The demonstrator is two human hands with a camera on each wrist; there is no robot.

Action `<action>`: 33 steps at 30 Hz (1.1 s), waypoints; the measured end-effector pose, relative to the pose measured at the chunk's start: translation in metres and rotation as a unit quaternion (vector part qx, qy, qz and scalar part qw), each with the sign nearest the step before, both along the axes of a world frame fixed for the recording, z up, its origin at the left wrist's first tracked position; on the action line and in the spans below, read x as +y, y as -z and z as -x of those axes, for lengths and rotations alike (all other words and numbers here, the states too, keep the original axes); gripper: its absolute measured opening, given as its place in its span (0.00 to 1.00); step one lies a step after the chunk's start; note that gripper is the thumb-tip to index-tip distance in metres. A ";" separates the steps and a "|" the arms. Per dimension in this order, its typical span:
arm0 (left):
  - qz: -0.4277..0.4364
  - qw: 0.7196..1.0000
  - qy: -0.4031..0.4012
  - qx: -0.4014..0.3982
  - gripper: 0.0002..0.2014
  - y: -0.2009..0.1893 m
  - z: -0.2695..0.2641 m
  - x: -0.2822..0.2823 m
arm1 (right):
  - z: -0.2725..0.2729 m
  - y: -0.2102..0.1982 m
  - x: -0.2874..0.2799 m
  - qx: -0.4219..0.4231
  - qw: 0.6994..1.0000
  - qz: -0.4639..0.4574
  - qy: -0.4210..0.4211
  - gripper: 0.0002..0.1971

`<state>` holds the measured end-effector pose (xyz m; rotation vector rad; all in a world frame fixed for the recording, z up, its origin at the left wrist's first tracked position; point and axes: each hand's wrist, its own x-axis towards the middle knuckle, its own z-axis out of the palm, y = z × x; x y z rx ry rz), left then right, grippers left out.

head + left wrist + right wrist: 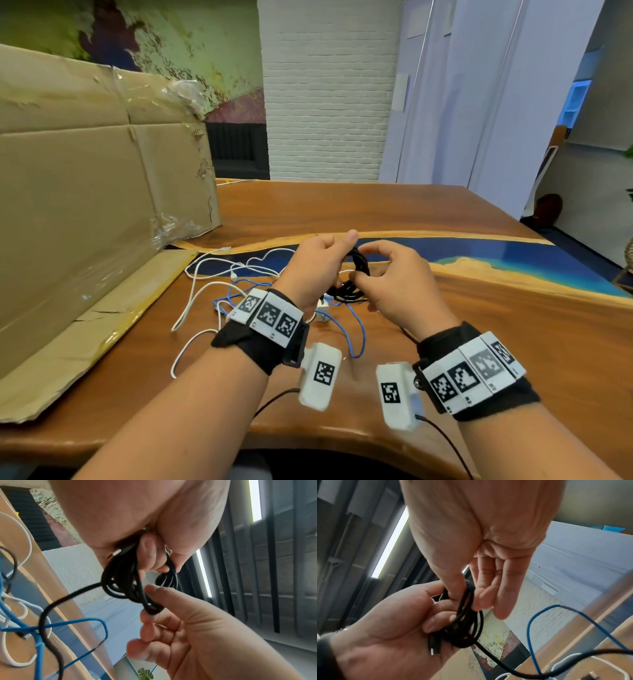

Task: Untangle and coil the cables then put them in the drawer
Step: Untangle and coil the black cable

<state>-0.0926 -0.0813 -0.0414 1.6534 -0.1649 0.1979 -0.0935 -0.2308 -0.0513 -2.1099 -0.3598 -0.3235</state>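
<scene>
The table point(394, 205) was glossy varnished wood with a smooth blue resin band. At ten o'clock stood creased matt cardboard point(96, 192) bearing shiny tape. The black cable point(123, 577) looked matt, its connector point(114, 554) metallic; wrist straps point(260, 346) were cloth.

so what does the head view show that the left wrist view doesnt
Only the head view shows the cardboard sheet standing on the wooden table, the white adapter and both marker wristbands.

Only the left wrist view shows the metal plug against the left palm, and the ceiling lights.

Both show the left hand and right hand holding the black cable coil, its tail trailing to the loose blue cable and white cables.
</scene>
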 end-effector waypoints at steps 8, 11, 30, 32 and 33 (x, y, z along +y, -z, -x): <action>0.021 1.000 -0.020 -0.009 0.16 0.004 0.001 -0.001 | 0.005 -0.008 -0.006 -0.051 0.995 0.069 0.041 0.14; -0.004 0.999 -0.019 -0.034 0.13 0.005 0.000 -0.003 | 0.006 -0.007 -0.006 -0.018 0.999 0.025 0.021 0.18; 0.101 0.994 -0.013 -0.027 0.09 -0.004 0.000 0.009 | 0.002 -0.029 -0.054 0.077 0.996 -0.022 -0.051 0.07; 0.029 0.997 -0.039 -0.062 0.08 -0.008 0.000 0.011 | 0.002 -0.033 -0.062 0.104 0.992 -0.021 -0.072 0.07; -0.019 0.995 -0.058 -0.077 0.07 -0.009 0.000 0.012 | 0.002 -0.036 -0.065 0.109 0.991 -0.017 -0.075 0.06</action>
